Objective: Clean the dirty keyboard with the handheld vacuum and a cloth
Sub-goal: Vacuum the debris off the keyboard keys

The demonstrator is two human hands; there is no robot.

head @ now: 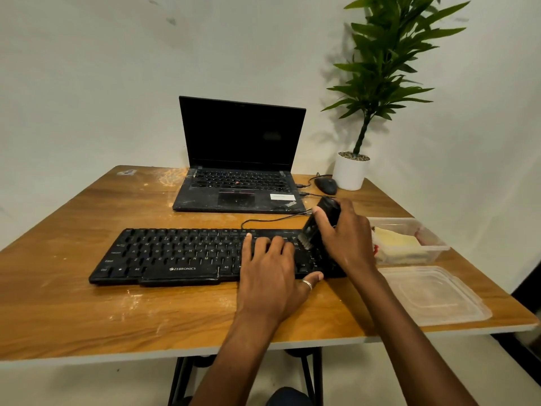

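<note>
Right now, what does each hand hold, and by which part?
Right hand grips the handheld vacuum round its upper body; left hand holds nothing, resting on the keyboard.

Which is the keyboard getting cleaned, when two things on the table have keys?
Start at the wooden table. The open laptop sits at the back, and the keyboard lies in front of it, nearer the person. Unlike the laptop, it has no screen, says ZEBRONICS in white, and the left hand rests on its keys.
</note>
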